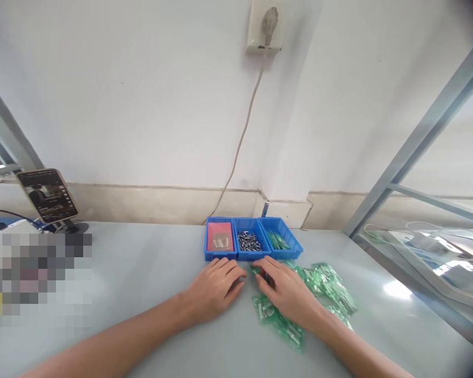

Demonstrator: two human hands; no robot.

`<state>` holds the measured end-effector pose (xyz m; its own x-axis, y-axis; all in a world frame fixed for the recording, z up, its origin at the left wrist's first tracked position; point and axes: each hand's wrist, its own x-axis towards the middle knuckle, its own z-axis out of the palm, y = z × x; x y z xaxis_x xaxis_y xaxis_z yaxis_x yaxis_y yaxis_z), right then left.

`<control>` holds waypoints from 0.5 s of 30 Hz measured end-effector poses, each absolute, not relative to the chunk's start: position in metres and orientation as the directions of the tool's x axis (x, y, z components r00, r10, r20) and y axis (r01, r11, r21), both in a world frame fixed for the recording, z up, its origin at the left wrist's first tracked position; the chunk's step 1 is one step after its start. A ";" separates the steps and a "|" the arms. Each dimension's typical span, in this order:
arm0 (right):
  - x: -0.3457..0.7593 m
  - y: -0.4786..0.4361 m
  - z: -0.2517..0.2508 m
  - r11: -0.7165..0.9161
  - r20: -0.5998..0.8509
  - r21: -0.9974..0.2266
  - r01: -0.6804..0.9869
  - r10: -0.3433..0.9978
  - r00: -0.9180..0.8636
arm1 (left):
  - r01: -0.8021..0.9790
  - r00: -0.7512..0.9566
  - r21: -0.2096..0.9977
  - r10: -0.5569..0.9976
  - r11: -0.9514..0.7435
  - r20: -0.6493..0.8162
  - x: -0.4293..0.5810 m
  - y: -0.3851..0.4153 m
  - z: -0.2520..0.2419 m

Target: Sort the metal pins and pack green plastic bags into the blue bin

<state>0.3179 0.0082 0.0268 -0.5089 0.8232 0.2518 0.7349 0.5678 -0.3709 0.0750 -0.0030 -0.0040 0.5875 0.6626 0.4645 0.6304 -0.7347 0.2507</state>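
My left hand [216,287] rests palm down on the table in front of the blue bins, its fingers loosely stretched and thumb apart, holding nothing. Over several green plastic bags of small metal parts [279,320] lies my right hand [286,287]. Its fingers are bent, with a gap between thumb and forefinger; a bit of green plastic shows by the fingertips. Just beyond my hands stand three blue bins: the left bin [219,257] has a pink sheet and a clear bag of parts, the middle bin [254,256] loose metal pieces, the right bin [295,247] green bags.
More green bags [331,286] lie right of my right hand on the grey table [150,252]. A phone [48,195] leans on a stand at the left. A cord [242,136] hangs from the wall socket [254,31]. Metal frames [418,131] stand at both sides.
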 end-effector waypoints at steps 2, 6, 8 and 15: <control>0.318 0.009 0.027 0.572 0.265 -0.373 0.730 0.820 -0.508 | 0.636 0.584 0.250 0.667 -0.730 0.462 0.076 -0.003 -0.004; 0.319 0.010 0.027 0.564 0.269 -0.399 0.724 0.826 -0.495 | 0.641 0.581 0.255 0.675 -0.723 0.454 0.077 -0.003 -0.005; 0.320 0.010 0.026 0.562 0.284 -0.412 0.718 0.827 -0.484 | 0.640 0.582 0.258 0.677 -0.723 0.451 0.077 -0.003 -0.004; 0.322 0.013 0.022 0.573 0.363 -0.450 0.685 0.818 -0.446 | 0.639 0.586 0.274 0.686 -0.719 0.431 0.077 -0.003 -0.002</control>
<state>0.3215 0.0126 0.0220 -0.4462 0.8180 0.3629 0.6849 0.5732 -0.4499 0.0775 -0.0031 -0.0020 0.5862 0.6857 0.4315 0.6388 -0.7187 0.2745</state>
